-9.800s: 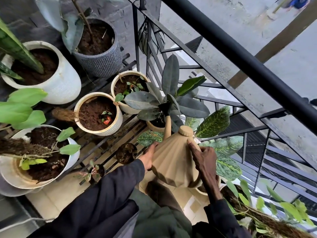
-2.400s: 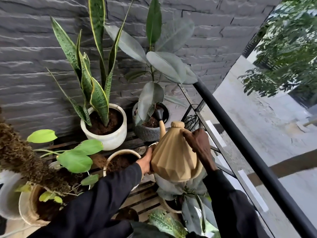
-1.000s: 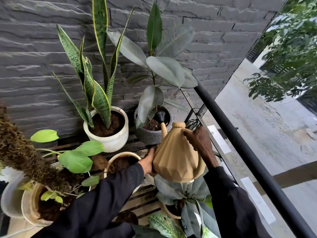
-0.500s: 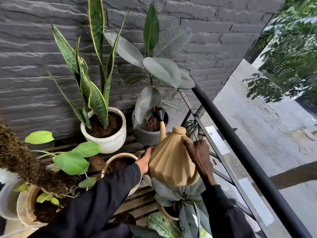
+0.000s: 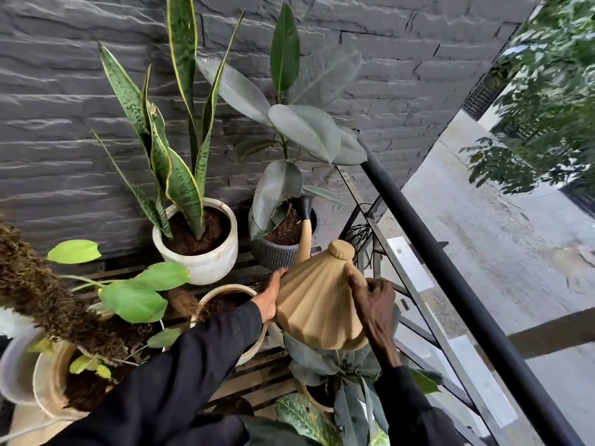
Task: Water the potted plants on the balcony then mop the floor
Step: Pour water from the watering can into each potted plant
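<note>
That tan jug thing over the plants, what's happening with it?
A person is watering potted plants on a balcony. Both hands hold a tan watering can: the left hand steadies its side, the right hand grips the far side. The black spout tip is over the soil of the dark grey ribbed pot with the rubber plant. Beside it stands a snake plant in a white pot.

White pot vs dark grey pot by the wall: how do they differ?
The white pot is pale, wider and faintly ribbed; the dark grey pot is charcoal, narrower and strongly ribbed. The white pot holds upright sword-shaped leaves with yellow edges; the grey pot holds broad oval leaves. The watering can spout reaches over the grey pot only. Both hold dark soil.
</note>
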